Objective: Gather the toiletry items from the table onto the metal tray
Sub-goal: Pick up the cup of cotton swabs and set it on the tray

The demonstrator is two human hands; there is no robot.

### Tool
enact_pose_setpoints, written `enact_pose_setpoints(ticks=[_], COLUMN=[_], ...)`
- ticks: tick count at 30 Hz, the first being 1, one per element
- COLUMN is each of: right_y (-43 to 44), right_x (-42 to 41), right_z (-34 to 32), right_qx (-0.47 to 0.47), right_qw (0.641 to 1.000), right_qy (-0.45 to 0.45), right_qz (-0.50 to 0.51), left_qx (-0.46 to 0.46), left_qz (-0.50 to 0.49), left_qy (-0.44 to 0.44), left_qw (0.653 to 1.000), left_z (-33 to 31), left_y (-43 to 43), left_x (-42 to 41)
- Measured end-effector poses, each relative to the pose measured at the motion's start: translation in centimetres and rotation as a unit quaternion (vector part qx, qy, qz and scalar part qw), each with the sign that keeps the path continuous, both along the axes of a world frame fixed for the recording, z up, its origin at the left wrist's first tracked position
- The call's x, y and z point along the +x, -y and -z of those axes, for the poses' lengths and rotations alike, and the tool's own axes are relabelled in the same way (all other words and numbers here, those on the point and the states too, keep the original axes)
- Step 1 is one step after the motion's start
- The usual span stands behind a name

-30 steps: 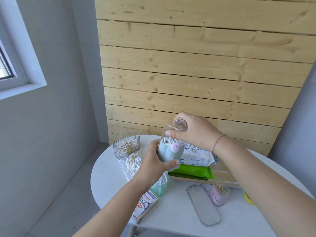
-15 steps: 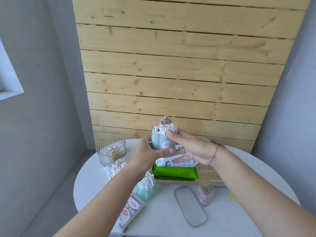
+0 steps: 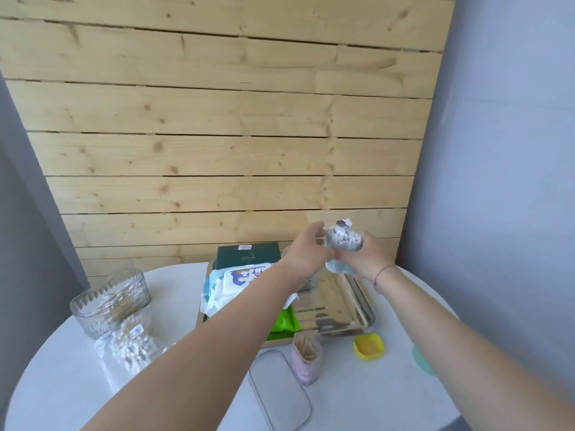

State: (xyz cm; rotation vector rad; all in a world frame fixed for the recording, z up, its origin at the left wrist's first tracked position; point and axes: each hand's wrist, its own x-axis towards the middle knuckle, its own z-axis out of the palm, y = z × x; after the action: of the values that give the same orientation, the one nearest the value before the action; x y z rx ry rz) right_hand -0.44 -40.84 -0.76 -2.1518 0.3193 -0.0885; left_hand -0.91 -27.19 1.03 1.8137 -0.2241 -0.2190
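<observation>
At the left of the worktop (image 3: 62,384) stands a clear box (image 3: 109,301) of swabs, with a bag (image 3: 132,345) of more swabs just in front of it. Near the middle, the tray (image 3: 362,306) already carries a wipes pack (image 3: 239,279), a green pack (image 3: 284,321) and a dark box (image 3: 247,255) at its far end. In front of the tray sit a flat lid (image 3: 280,390), a pink cup (image 3: 306,357) of sticks and a yellow cap (image 3: 368,346). Above the tray's far right corner, a swab jar (image 3: 342,247) is held in the air: the left hand (image 3: 308,247) is loosely curled against its side, fingers partly spread, while the right hand (image 3: 368,258) wraps it from below. The step looks like carrying this jar to the tray. Next it needs lowering upright onto the bare metal at the right, then letting go gently so the swabs stay in.
</observation>
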Motion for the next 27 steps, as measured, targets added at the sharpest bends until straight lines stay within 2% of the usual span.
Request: enact_pose_setpoints(ticks=[6,10,16,27], right_y=[0.6,0.6,0.7,0.7], right_x=[2.5,3.6,4.0,6.4], right_z=[6.0,7.6,8.7,9.1], right_qx=[-0.097,-0.178,-0.284,-0.295], right_qw=[0.991,0.979,0.957,0.953], right_qy=[-0.062,-0.081,-0.044,-0.054], right_qz=[0.063,0.056,0.044,0.05], left_qx=[0.044,0.08,0.113,0.122], left_qz=[0.04,0.044,0.038,0.002], left_qy=[-0.076,-0.091,-0.102,-0.1], left_qw=[0.995,0.992,0.988,0.987], left_z=[2.2,3.2,3.7,4.2], left_y=[2.4,2.9,3.1,2.1], left_x=[1.8,2.7,3.3,3.4])
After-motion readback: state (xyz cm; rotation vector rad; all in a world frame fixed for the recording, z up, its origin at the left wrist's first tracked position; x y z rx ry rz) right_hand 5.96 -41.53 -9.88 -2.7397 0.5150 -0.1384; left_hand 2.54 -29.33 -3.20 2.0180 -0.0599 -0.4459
